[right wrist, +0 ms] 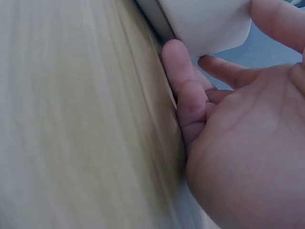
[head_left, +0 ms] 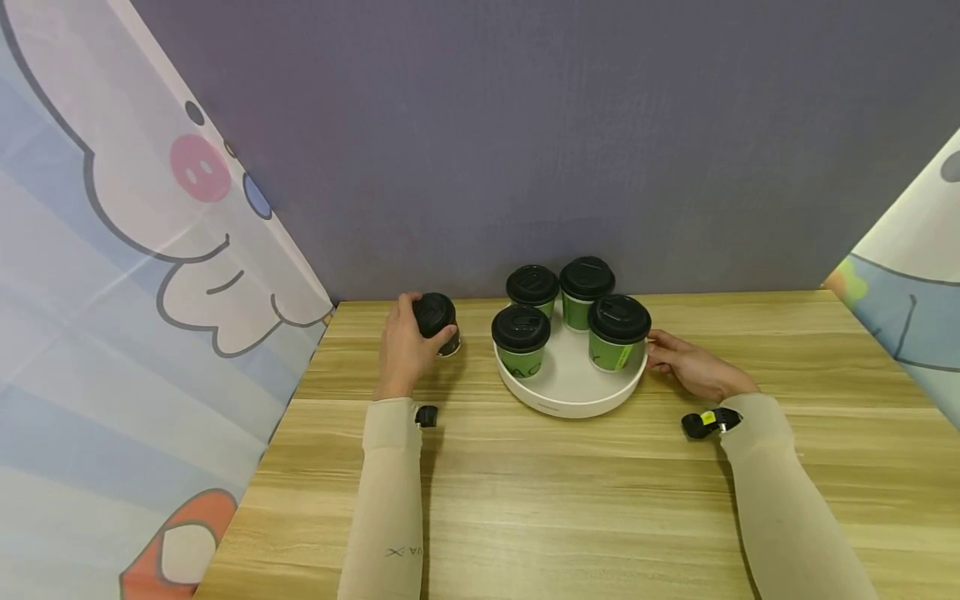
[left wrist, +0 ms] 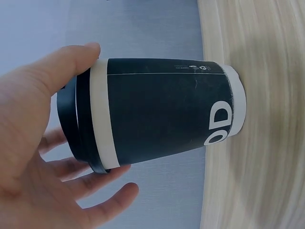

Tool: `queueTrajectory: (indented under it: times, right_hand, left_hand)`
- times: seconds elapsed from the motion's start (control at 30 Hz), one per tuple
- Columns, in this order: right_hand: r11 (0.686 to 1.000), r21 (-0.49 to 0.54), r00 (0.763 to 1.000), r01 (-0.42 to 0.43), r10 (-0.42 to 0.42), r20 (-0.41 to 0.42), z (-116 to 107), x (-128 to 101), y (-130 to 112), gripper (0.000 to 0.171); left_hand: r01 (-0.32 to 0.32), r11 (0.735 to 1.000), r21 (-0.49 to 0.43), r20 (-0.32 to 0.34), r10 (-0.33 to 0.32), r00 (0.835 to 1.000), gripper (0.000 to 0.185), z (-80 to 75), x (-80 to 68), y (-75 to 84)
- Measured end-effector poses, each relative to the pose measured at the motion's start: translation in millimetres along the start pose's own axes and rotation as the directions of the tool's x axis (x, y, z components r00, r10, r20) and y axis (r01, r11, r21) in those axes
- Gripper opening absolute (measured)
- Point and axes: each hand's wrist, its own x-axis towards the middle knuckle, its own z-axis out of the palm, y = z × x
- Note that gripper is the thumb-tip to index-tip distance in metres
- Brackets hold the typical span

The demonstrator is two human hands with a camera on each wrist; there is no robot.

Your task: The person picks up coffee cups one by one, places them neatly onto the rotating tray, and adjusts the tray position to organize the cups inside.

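My left hand (head_left: 405,350) grips a black paper coffee cup (left wrist: 162,109) by its black lid (left wrist: 83,119), thumb on one side and fingers on the other. The cup is upright, left of a round white tray (head_left: 562,408); whether its base touches the table I cannot tell. Several green paper cups (head_left: 609,354) with black lids stand upright in the tray. At the tray's right edge, my right hand (head_left: 693,367) holds the rim, its thumb above and its curled fingers against the lower side. Part of that grip is hidden in the head view.
The wooden table (head_left: 555,500) ends at a grey upright panel (head_left: 525,142) close behind the cups. Cartoon-printed cloth (head_left: 112,333) hangs along the left side, with more at the right. A black wrist device (head_left: 705,423) sits by the right cuff.
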Motion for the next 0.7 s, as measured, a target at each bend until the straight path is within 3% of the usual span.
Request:
queueTrajectory:
  times: [0.2,0.4,0.57,0.7]
  right_hand:
    - [1.0,-0.026,1.0,-0.002,0.002,0.009,-0.9,-1.0,1.1,0.046]
    - [0.999,-0.037,1.0,0.013,-0.011,0.029,-0.4,-2.9,0.8,0.045]
    - [0.998,-0.063,0.999,-0.026,0.028,0.034,-0.4,-1.4,0.3,0.065]
    - [0.995,-0.083,0.998,-0.046,0.05,0.044,-0.8,-0.3,-1.6,0.071]
  left_hand:
    - [-0.004,1.0,0.014,0.013,0.004,1.0,0.08,-0.7,0.7,-2.2]
    - [-0.014,1.0,0.012,0.002,0.014,1.0,0.081,-1.4,0.0,-2.8]
    - [-0.013,1.0,-0.022,0.001,0.013,1.0,0.081,-4.5,-1.1,-2.4]
    - [-0.004,0.998,-0.056,0.006,0.004,1.0,0.081,-9.1,-1.8,-0.8]
